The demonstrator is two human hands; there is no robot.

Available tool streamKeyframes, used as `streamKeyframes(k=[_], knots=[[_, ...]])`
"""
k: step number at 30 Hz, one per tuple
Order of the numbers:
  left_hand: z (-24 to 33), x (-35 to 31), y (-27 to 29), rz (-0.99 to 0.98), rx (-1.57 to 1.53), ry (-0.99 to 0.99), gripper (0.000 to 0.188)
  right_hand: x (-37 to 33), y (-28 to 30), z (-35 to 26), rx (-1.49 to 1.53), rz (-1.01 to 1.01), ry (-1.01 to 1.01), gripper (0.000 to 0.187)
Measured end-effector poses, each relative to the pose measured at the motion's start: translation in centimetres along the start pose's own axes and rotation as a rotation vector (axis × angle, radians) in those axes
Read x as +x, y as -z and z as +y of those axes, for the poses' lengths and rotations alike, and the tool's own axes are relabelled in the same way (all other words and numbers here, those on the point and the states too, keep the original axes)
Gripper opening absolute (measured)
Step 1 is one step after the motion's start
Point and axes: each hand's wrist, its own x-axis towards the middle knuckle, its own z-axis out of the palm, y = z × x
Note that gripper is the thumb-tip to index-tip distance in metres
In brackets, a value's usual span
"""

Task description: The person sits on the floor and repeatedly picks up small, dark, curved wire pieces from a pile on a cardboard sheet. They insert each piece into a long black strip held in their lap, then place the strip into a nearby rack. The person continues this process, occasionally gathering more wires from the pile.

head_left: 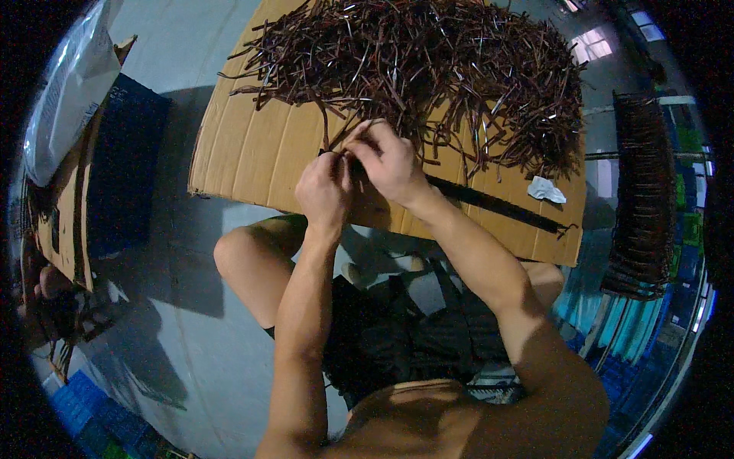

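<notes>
My left hand is closed around the near-left end of a long, flat black strip, its fingers curled. My right hand pinches beside it, finger and thumb pressed together on what looks like a thin brown strand; the exact grip is hidden by the fingers. From under my right wrist the black strip slants across the cardboard to the right, a small twisted bit at its far-right end. Just beyond both hands lies a large tangled heap of thin dark-brown strands, some with shiny pieces among them.
The cardboard sheet forms the work surface above my knees. A crumpled white paper lies on its right. At far right hangs a rack of dark strands in rows. A dark blue box and clear plastic bag stand left.
</notes>
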Motion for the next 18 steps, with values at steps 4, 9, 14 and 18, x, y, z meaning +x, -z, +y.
streamKeyframes(k=[4, 9, 14, 18], knots=[[0.4, 0.1, 0.0, 0.009, -0.023, 0.007, 0.014, 0.0, 0.2, 0.3, 0.096, 0.038, -0.027, 0.013], [0.3, 0.1, 0.0, 0.007, -0.040, -0.019, 0.013, 0.2, 0.2, -0.5, 0.000, -0.009, 0.006, 0.012], [0.1, 0.0, 0.1, -0.032, -0.066, 0.037, 0.015, 1.3, 0.5, -1.1, -0.288, -0.147, 0.149, 0.021], [0.6, 0.8, 1.6, -0.047, -0.022, 0.210, 0.016, 4.0, 5.6, 0.9, -0.337, -0.168, -0.100, 0.025]])
